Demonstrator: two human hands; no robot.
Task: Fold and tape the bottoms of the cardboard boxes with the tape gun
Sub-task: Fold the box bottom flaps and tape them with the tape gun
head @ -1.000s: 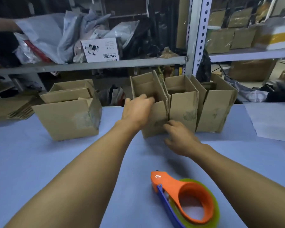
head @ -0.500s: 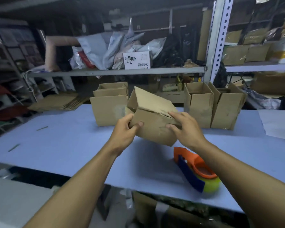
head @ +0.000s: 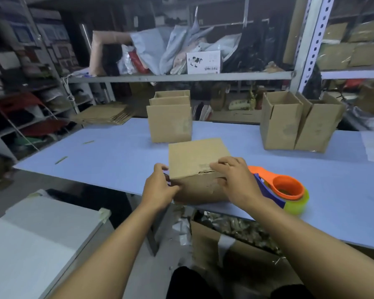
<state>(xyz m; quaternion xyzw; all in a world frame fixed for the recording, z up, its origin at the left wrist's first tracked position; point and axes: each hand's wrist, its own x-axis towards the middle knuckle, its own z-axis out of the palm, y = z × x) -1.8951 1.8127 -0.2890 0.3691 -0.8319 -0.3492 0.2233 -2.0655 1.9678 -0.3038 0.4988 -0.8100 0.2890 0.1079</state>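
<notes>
While both hands work at the near edge of the blue bench (head: 95, 160), a cardboard box (head: 198, 158) sits there bottom-up, its folded flaps facing the camera. The left hand (head: 160, 189) grips the box's left corner, thumb and fingers curled around the edge. The right hand (head: 235, 180) presses down on the flap seam on the right side, its fingers (head: 221, 167) bent over the cardboard. Just right of the box, touching the right wrist area, lies the orange tape gun (head: 283, 186) with a yellow-green tape roll, flat on the bench and unheld. Farther back stands an open box (head: 170, 123) near the middle, and a pair of open boxes (head: 298, 124) stands side by side to the right. A stack of flat cardboard (head: 104, 114) lies at the far left end of the bench. Behind, a metal shelf (head: 181, 78) carries grey bags and a white carton (head: 203, 62).
</notes>
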